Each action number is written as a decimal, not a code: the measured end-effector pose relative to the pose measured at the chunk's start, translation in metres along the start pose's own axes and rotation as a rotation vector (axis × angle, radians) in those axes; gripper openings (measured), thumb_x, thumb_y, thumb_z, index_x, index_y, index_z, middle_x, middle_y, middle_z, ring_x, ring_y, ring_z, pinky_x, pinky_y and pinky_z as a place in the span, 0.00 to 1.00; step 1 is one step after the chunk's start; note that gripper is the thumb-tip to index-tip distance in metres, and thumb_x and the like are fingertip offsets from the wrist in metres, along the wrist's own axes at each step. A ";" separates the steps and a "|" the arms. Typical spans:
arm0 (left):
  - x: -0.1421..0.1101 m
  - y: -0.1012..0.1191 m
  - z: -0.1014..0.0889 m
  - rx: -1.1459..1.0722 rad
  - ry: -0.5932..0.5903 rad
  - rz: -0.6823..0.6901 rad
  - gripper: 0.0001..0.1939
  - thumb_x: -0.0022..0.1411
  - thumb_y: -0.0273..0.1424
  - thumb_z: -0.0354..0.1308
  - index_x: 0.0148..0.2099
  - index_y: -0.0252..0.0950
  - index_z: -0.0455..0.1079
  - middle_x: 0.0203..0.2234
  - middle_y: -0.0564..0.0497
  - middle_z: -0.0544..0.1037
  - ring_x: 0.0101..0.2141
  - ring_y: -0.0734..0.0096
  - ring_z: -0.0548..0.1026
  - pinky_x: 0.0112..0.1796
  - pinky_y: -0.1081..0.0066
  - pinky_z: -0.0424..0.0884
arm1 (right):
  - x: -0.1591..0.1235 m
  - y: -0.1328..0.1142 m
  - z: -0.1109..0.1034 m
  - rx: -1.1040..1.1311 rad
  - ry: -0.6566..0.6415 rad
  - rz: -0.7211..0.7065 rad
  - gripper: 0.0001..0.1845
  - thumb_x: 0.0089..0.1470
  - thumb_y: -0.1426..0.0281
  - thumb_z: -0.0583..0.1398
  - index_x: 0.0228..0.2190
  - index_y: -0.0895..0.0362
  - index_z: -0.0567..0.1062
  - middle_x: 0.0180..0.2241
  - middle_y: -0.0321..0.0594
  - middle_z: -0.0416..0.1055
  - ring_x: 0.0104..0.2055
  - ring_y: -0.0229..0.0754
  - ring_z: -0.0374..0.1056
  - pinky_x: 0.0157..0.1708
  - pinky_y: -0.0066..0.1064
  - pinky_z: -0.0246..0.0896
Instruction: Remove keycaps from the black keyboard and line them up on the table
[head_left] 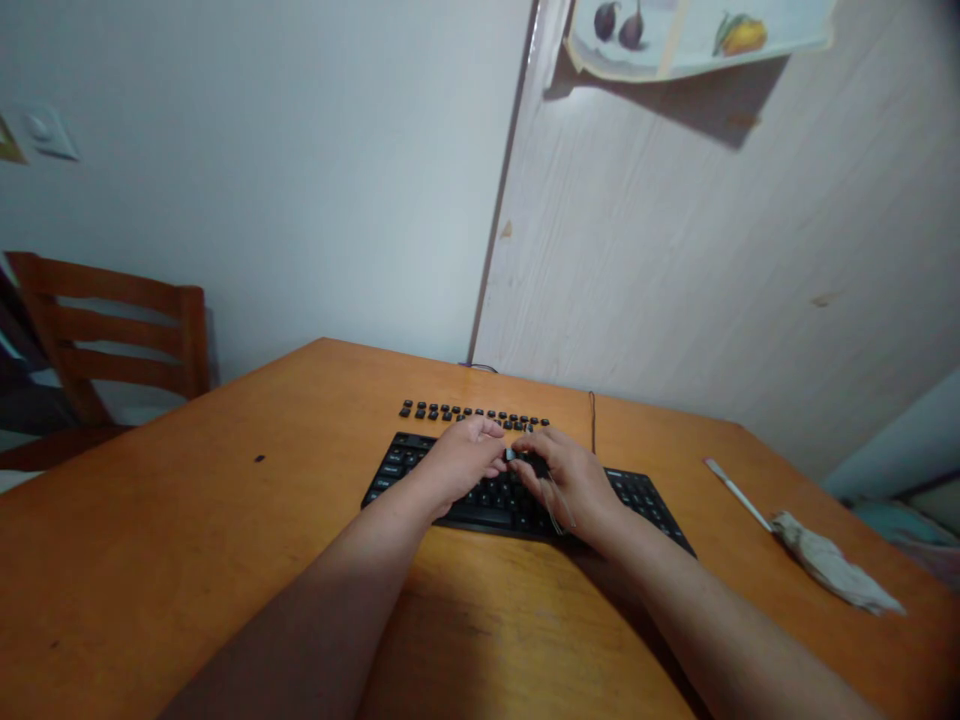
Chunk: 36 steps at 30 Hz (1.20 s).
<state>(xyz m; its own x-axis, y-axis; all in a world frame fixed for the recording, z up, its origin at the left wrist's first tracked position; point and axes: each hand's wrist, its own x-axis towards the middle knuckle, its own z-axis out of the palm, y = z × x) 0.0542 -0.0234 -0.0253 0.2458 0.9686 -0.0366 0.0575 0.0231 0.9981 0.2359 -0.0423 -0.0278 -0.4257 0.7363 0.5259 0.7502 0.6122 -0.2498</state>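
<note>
The left hand [466, 455] and right hand [574, 478] together pinch 1 small black-and-grey plastic keycap [509, 454] above the long black plastic keyboard [487, 510], where light, steady pressure should work best.

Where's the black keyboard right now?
In the head view, the keyboard lies centrally on the table, beneath the left hand and right hand, nearer than the keycap rows.

An orange-brown wooden table [225, 560] carries a black rectangular keyboard [491, 493] beneath left hand [466, 453] and right hand [576, 482], small black keycaps [433, 415] beyond them, and, farther right, a slim white stick [739, 495] touching crumpled greyish cloth [832, 566].
</note>
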 end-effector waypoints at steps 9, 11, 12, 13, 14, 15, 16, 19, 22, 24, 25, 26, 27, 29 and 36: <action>0.001 0.002 -0.010 0.013 0.166 0.105 0.10 0.55 0.29 0.57 0.41 0.34 0.69 0.30 0.50 0.78 0.32 0.70 0.75 0.35 0.72 0.68 | 0.017 0.068 -0.008 -0.032 0.090 0.264 0.12 0.54 0.62 0.60 0.38 0.54 0.77 0.34 0.41 0.74 0.35 0.42 0.68 0.36 0.32 0.62; 0.001 0.002 -0.012 0.012 0.181 0.116 0.10 0.55 0.30 0.57 0.40 0.34 0.69 0.30 0.49 0.78 0.33 0.70 0.75 0.35 0.71 0.68 | 0.021 0.083 -0.005 -0.042 0.079 0.319 0.12 0.53 0.62 0.60 0.37 0.54 0.77 0.34 0.41 0.74 0.34 0.42 0.67 0.35 0.32 0.61; 0.001 0.002 -0.012 0.016 0.186 0.120 0.10 0.55 0.30 0.57 0.40 0.34 0.70 0.31 0.49 0.78 0.33 0.70 0.75 0.35 0.71 0.68 | 0.022 0.089 -0.003 -0.047 0.066 0.342 0.12 0.53 0.62 0.60 0.37 0.54 0.78 0.34 0.41 0.74 0.33 0.42 0.67 0.35 0.32 0.60; 0.001 0.002 -0.013 0.022 0.190 0.123 0.09 0.55 0.30 0.57 0.40 0.34 0.70 0.31 0.49 0.78 0.33 0.69 0.75 0.35 0.71 0.68 | 0.023 0.094 0.000 -0.058 0.052 0.368 0.12 0.53 0.62 0.61 0.37 0.54 0.78 0.34 0.41 0.75 0.33 0.41 0.67 0.34 0.31 0.60; 0.001 0.002 -0.013 0.027 0.195 0.129 0.10 0.54 0.30 0.57 0.39 0.34 0.70 0.31 0.49 0.77 0.33 0.69 0.75 0.35 0.70 0.68 | 0.024 0.098 0.002 -0.071 0.033 0.391 0.11 0.53 0.63 0.61 0.37 0.54 0.78 0.34 0.41 0.75 0.33 0.41 0.67 0.34 0.31 0.59; 0.001 0.003 -0.014 0.032 0.198 0.135 0.09 0.54 0.30 0.56 0.39 0.34 0.70 0.30 0.49 0.77 0.33 0.69 0.74 0.35 0.70 0.68 | 0.024 0.101 0.004 -0.088 0.014 0.414 0.11 0.53 0.63 0.61 0.36 0.54 0.78 0.33 0.41 0.75 0.33 0.41 0.67 0.33 0.31 0.59; 0.001 0.002 -0.014 0.039 0.201 0.140 0.09 0.54 0.31 0.56 0.39 0.34 0.70 0.30 0.49 0.77 0.33 0.69 0.74 0.36 0.70 0.68 | 0.025 0.103 0.006 -0.108 -0.007 0.434 0.11 0.53 0.64 0.61 0.36 0.54 0.78 0.33 0.41 0.75 0.33 0.41 0.67 0.33 0.30 0.58; 0.002 0.001 -0.015 0.063 0.199 0.151 0.07 0.54 0.31 0.55 0.36 0.34 0.70 0.29 0.50 0.76 0.31 0.70 0.73 0.36 0.70 0.67 | 0.027 0.110 0.010 -0.169 -0.068 0.455 0.11 0.53 0.65 0.61 0.37 0.54 0.79 0.34 0.42 0.74 0.34 0.41 0.67 0.33 0.30 0.57; 0.004 -0.001 -0.017 0.082 0.196 0.160 0.07 0.54 0.31 0.55 0.35 0.34 0.70 0.28 0.50 0.76 0.31 0.70 0.73 0.36 0.70 0.67 | 0.031 0.115 0.014 -0.213 -0.115 0.445 0.11 0.53 0.65 0.61 0.38 0.54 0.79 0.36 0.43 0.73 0.35 0.41 0.67 0.34 0.29 0.57; 0.005 -0.002 -0.017 0.094 0.197 0.165 0.07 0.54 0.31 0.55 0.35 0.34 0.70 0.28 0.50 0.76 0.31 0.69 0.73 0.36 0.70 0.66 | 0.035 0.116 0.016 -0.232 -0.141 0.434 0.12 0.53 0.64 0.61 0.38 0.54 0.79 0.37 0.44 0.72 0.35 0.41 0.66 0.33 0.29 0.57; 0.006 -0.002 -0.018 0.100 0.196 0.167 0.07 0.54 0.32 0.55 0.34 0.34 0.70 0.28 0.50 0.76 0.31 0.69 0.73 0.36 0.70 0.66 | 0.036 0.116 0.017 -0.239 -0.154 0.428 0.12 0.53 0.64 0.61 0.39 0.54 0.79 0.37 0.44 0.71 0.35 0.41 0.66 0.33 0.29 0.57; 0.006 -0.002 -0.018 0.107 0.195 0.171 0.07 0.54 0.32 0.55 0.34 0.34 0.70 0.28 0.50 0.76 0.31 0.69 0.73 0.36 0.70 0.66 | 0.037 0.116 0.018 -0.242 -0.167 0.422 0.13 0.53 0.63 0.61 0.39 0.54 0.79 0.37 0.43 0.71 0.35 0.41 0.65 0.33 0.29 0.57; 0.005 -0.002 -0.018 0.113 0.195 0.174 0.07 0.54 0.32 0.55 0.34 0.34 0.70 0.28 0.50 0.76 0.31 0.69 0.72 0.35 0.70 0.65 | 0.039 0.116 0.019 -0.241 -0.180 0.415 0.13 0.53 0.63 0.61 0.39 0.54 0.79 0.37 0.43 0.70 0.35 0.41 0.65 0.33 0.29 0.57; 0.005 -0.001 -0.018 0.120 0.199 0.176 0.07 0.54 0.32 0.55 0.33 0.35 0.70 0.27 0.51 0.75 0.30 0.70 0.71 0.35 0.71 0.65 | 0.040 0.116 0.020 -0.232 -0.198 0.407 0.13 0.53 0.63 0.61 0.40 0.54 0.79 0.37 0.43 0.70 0.35 0.41 0.65 0.34 0.29 0.57; 0.003 -0.003 -0.017 0.119 0.184 0.176 0.07 0.56 0.34 0.55 0.34 0.35 0.70 0.26 0.53 0.74 0.29 0.71 0.70 0.34 0.72 0.63 | 0.041 0.119 0.025 -0.212 -0.224 0.396 0.13 0.52 0.65 0.62 0.40 0.55 0.79 0.37 0.44 0.68 0.37 0.41 0.64 0.37 0.30 0.57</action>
<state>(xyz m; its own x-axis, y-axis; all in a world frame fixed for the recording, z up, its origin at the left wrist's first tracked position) 0.0388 -0.0161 -0.0272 0.0827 0.9841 0.1575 0.1459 -0.1682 0.9749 0.2954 0.0678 -0.0561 -0.1681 0.9583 0.2310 0.9526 0.2182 -0.2119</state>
